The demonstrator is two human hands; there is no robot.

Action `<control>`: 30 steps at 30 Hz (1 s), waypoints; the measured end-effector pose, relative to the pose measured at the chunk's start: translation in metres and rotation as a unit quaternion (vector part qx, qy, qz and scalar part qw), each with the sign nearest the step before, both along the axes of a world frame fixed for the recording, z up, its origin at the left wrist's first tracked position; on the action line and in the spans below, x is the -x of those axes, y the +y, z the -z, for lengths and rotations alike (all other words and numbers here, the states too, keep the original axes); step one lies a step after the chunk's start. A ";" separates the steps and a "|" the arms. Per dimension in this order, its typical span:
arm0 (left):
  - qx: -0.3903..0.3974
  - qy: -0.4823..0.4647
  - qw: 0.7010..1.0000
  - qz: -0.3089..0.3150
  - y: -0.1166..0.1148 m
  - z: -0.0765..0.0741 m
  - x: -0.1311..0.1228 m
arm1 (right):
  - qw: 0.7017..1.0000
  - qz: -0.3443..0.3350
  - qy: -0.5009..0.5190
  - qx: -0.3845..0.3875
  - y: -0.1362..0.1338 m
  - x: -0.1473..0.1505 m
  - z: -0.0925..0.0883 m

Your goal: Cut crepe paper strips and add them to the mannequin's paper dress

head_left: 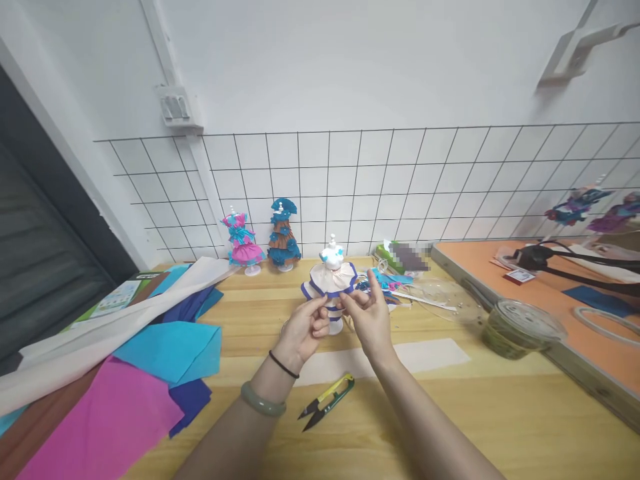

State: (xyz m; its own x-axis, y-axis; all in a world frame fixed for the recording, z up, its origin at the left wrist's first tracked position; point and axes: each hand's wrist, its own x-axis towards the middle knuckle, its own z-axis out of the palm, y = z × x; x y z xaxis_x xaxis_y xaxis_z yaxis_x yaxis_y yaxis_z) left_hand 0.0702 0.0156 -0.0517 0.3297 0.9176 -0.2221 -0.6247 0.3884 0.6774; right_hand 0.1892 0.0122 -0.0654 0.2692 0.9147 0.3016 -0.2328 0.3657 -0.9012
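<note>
A small white mannequin stand [332,255] wears a cream paper dress with blue trim [330,280] at the middle of the wooden table [500,413]. My left hand [305,330] pinches the dress's lower left edge with closed fingers. My right hand [369,313] pinches the lower right side of the same dress. A green bangle and a black hair tie sit on my left wrist. Yellow-green thread snips [326,401] lie on the table just below my hands.
Pink, blue and cream paper sheets [150,373] are piled at the left. Two finished paper-dress mannequins [265,243] stand by the wire grid wall. A cream paper strip [425,357], a lidded plastic cup [520,328] and an orange board [600,333] lie to the right.
</note>
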 end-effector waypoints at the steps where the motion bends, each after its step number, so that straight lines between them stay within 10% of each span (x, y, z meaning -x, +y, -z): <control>1: 0.008 -0.008 1.000 0.004 0.001 0.000 0.000 | 1.000 0.001 -0.001 0.001 0.000 0.001 0.000; 11: -0.013 -0.056 0.998 0.005 0.006 0.003 0.001 | 0.994 0.076 -0.068 -0.044 -0.016 0.000 -0.007; 19: -0.023 -0.049 0.998 0.012 0.006 0.009 0.002 | 0.995 -0.064 -0.070 0.026 -0.021 0.013 -0.009; 30: -0.043 -0.045 0.998 0.023 0.006 0.009 0.003 | 0.993 -0.026 -0.112 0.030 -0.017 0.018 -0.008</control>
State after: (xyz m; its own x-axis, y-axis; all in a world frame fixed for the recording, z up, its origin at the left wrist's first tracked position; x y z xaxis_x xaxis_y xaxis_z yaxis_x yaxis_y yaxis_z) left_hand 0.0677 0.0216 -0.0606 0.3877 0.9150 -0.1116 -0.6667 0.3620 0.6515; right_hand 0.1716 -0.0049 -0.0571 0.1542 0.9436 0.2932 -0.0416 0.3026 -0.9522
